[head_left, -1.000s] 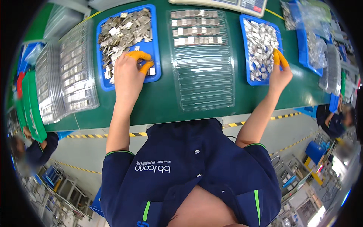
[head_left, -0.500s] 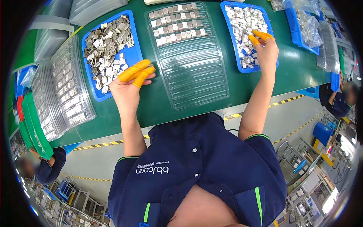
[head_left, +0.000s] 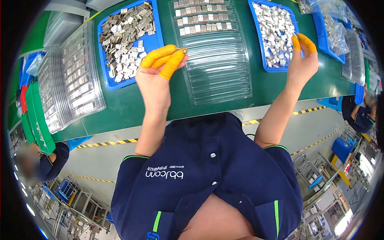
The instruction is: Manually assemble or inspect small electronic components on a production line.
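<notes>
My left hand (head_left: 160,66), with yellow finger cots, is closed in a pinch on a small metal USB connector shell (head_left: 184,51). It hovers between a blue tray (head_left: 159,34) of loose metal USB shells (head_left: 127,34) and a clear ribbed plastic tray (head_left: 220,76). Over the right edge of another blue tray (head_left: 276,69), full of small white connector pieces (head_left: 274,30), is my right hand (head_left: 303,58). Its yellow-covered thumb and finger pinch a small white connector piece (head_left: 295,33), mostly hidden by the fingertips. Rows of connectors (head_left: 206,17) fill the clear tray's far slots.
Stacked clear trays (head_left: 76,80) stand at the left of the green table (head_left: 132,116). At the far right are a blue bin (head_left: 323,40) with bagged parts and more clear trays (head_left: 352,60). Other people work at both sides, beyond the table's near edge.
My left hand has moved right, to the clear tray's left edge, with the metal shell. My right hand has drawn from among the white pieces to their tray's right edge. The view has shifted slightly.
</notes>
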Demonstrator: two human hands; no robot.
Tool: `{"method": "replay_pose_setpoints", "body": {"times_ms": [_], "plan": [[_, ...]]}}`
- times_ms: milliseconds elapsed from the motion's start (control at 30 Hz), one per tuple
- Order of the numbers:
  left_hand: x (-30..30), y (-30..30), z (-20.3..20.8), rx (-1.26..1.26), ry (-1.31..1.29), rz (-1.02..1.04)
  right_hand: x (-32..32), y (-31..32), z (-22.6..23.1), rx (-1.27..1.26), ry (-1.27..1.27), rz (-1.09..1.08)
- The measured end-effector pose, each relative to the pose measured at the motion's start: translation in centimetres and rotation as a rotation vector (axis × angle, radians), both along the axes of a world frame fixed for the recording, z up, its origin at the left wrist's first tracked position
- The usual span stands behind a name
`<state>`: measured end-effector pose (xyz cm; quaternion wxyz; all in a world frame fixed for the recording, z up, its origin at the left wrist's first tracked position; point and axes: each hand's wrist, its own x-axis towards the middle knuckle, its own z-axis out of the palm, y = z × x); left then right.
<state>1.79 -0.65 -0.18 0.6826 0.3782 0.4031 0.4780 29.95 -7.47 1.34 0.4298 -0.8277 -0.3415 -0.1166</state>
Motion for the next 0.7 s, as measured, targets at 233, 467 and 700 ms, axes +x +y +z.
{"method": "replay_pose_setpoints", "body": {"times_ms": [233, 467, 700], "plan": [[0.7, -1.8, 0.0, -0.057, -0.065, -0.218, -1.4, -1.0, 0.9, -0.076, 0.075, 0.008], [1.4, -2.6, 0.5, -0.282, -0.193, -0.171, -12.0, -1.0, 1.8, 0.254, 0.800, 0.722], [0.9, -3.7, 0.6, -0.217, -0.164, -0.156, -13.0, -2.6, 1.7, 0.098, 0.851, 0.775]]}}
